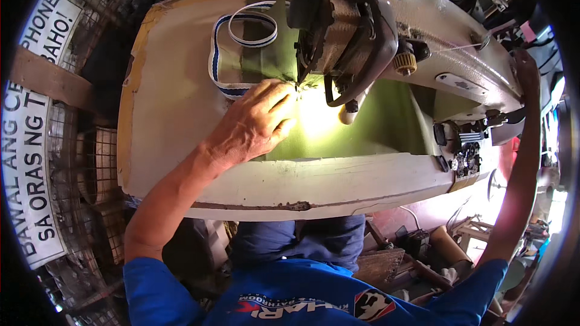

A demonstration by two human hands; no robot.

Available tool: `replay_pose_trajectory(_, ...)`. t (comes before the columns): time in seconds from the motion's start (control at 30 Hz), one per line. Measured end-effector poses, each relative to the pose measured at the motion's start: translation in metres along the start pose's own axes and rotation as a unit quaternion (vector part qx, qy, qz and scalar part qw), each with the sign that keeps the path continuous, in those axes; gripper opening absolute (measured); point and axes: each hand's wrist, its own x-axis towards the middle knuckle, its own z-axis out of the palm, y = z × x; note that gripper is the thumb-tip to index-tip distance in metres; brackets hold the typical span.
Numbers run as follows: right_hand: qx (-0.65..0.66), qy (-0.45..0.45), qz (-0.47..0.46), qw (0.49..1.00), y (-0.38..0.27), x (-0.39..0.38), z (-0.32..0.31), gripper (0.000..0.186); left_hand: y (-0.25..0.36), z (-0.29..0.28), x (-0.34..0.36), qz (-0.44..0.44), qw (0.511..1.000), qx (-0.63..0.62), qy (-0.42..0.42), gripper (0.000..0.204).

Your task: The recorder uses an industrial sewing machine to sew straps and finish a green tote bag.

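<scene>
Green cloth [393, 124] is spread on the table [172, 78] under the sewing machine [435, 30]. It is best kept flat by the left hand [257, 122], its narrowly bunched fingers held clear of the stitching spot; whether anything is gripped by the right hand [525, 66] cannot be told.

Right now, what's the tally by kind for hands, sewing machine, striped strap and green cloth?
Hands: 2 (left hand, right hand)
Sewing machine: 1
Striped strap: 1
Green cloth: 1 spread, layers can't be told apart
Total: 5
</scene>
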Motion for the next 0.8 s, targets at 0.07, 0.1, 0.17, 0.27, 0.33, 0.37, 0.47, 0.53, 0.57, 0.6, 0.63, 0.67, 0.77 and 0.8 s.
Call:
replay_pose_trajectory(0.07,0.009,-0.056,-0.046,0.997,0.03,0.015,0.021,0.044,-0.001,0.002,-0.002,-0.048,0.997,-0.059,0.004,0.028)
replay_pose_trajectory(0.1,-0.037,-0.044,-0.045,0.997,0.04,0.017,0.026,0.043,-0.001,0.002,-0.003,-0.052,0.998,-0.044,0.003,0.031)
replay_pose_trajectory(0.17,-0.122,-0.022,-0.13,0.984,0.051,0.016,0.029,0.04,-0.001,0.003,-0.005,-0.053,0.998,-0.027,0.005,0.034)
replay_pose_trajectory(0.27,-0.176,-0.017,-0.186,0.966,0.055,0.016,0.022,0.039,-0.002,0.005,-0.006,-0.136,0.982,-0.127,0.029,0.036)
replay_pose_trajectory(0.33,-0.179,-0.037,-0.162,0.97,0.055,0.015,0.023,0.04,-0.004,0.005,-0.006,-0.124,0.989,-0.081,-0.01,0.038)
replay_pose_trajectory(0.37,-0.158,-0.029,-0.176,0.971,0.055,0.014,0.024,0.04,-0.004,0.005,-0.005,-0.121,0.989,-0.086,-0.007,0.038)
replay_pose_trajectory(0.47,-0.046,-0.035,-0.149,0.987,0.053,0.009,0.031,0.04,-0.008,0.002,-0.005,-0.071,0.997,-0.033,-0.023,0.05)
replay_pose_trajectory(0.53,0.043,-0.049,-0.109,0.992,0.048,0.003,0.026,0.041,-0.007,0.001,-0.003,-0.068,0.997,-0.011,-0.022,0.05)
replay_pose_trajectory(0.57,0.139,-0.057,-0.13,0.98,0.044,-0.004,0.023,0.042,-0.007,0.0,-0.002,-0.069,0.997,-0.01,-0.021,0.05)
replay_pose_trajectory(0.6,0.217,-0.092,-0.143,0.961,0.038,-0.007,0.017,0.043,-0.007,0.0,-0.002,-0.072,0.997,-0.016,-0.03,0.05)
replay_pose_trajectory(0.63,0.234,-0.067,-0.147,0.959,0.032,-0.014,0.014,0.043,-0.007,0.0,-0.002,-0.074,0.996,-0.024,-0.041,0.049)
replay_pose_trajectory(0.67,0.109,-0.072,-0.145,0.981,0.027,-0.021,0.009,0.044,-0.007,0.001,-0.002,-0.073,0.996,-0.027,-0.044,0.049)
replay_pose_trajectory(0.77,0.056,0.002,-0.106,0.993,0.018,-0.057,0.014,0.042,-0.011,0.003,-0.004,-0.082,0.995,-0.035,-0.037,0.05)
replay_pose_trajectory(0.8,0.136,0.073,-0.058,0.986,0.017,-0.077,0.022,0.041,-0.011,0.003,-0.006,-0.085,0.995,-0.031,-0.033,0.052)
